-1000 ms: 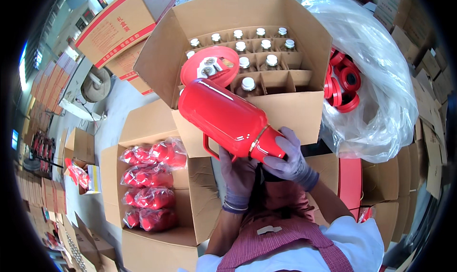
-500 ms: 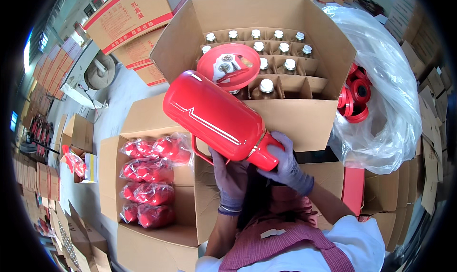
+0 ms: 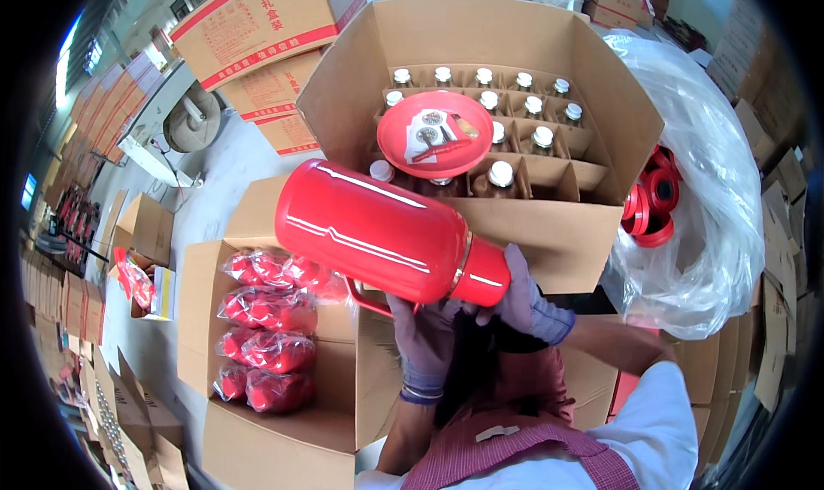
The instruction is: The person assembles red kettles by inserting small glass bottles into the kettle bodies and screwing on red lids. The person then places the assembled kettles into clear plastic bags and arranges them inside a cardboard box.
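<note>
A glossy red thermos flask [image 3: 369, 228] lies tilted across the view, its base up to the left and its cap [image 3: 482, 274] down to the right. My gloved left hand [image 3: 427, 335] is closed on the flask from below, close to the handle [image 3: 369, 301]; its fingers are partly hidden. Round the cap end my gloved right hand [image 3: 522, 297] is closed. Behind the flask, a red round dish [image 3: 474, 151] holding papers and small items rests on the bottles [image 3: 500, 176] in a divided carton [image 3: 549, 241].
At the left stands an open carton [image 3: 335, 413] with several red pieces in clear plastic [image 3: 279, 348]. A clear plastic bag [image 3: 695, 258] to the right has red ring-shaped parts [image 3: 659, 190] beside it. Stacked cartons [image 3: 257, 31] rise at the far left.
The flask has swung closer to level, its base coming down and left. My right hand has shifted slightly on the cap end. The whole view has moved a little.
</note>
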`<state>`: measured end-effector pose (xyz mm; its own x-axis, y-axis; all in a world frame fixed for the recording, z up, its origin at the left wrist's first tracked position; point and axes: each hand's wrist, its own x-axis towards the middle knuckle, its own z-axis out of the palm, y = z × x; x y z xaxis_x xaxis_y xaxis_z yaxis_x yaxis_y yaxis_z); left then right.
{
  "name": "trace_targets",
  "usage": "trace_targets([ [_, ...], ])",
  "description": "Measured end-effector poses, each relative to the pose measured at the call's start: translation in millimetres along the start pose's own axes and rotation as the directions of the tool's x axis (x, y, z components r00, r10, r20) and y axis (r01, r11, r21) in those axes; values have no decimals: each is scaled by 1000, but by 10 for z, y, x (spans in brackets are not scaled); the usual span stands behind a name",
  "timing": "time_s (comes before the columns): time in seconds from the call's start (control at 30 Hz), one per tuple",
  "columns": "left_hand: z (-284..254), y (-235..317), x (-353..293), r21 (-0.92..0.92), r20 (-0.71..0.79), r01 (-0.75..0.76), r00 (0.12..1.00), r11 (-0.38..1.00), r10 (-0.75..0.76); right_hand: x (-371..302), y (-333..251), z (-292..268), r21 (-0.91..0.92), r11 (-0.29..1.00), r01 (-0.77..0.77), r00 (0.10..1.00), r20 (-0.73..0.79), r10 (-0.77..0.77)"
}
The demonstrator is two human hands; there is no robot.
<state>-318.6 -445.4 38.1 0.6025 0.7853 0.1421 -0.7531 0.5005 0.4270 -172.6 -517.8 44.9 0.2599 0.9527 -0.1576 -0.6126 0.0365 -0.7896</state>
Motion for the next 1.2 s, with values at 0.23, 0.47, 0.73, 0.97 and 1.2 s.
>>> trace_targets([
  [0.23,-487,369,65,159,-217,-57,972,986,92,349,207,-111,253,819,-515,800,484,354],
  [0.47,-351,368,254,24,-235,-75,969,997,78,215,237,330,-695,465,548,771,206,-602],
  [0.73,-1044,694,103,171,-239,-96,961,981,136,843,-539,-19,-915,395,80,992,32,-126],
  [0.97,-1334,937,-202,410,-411,102,908,907,84,2683,-986,-384,-658,-746,107,943,305,-134],
  [1.2,-1562,710,-322,405,-435,345,887,846,-154,1963,-1246,-319,-722,686,90,987,-26,-157],
])
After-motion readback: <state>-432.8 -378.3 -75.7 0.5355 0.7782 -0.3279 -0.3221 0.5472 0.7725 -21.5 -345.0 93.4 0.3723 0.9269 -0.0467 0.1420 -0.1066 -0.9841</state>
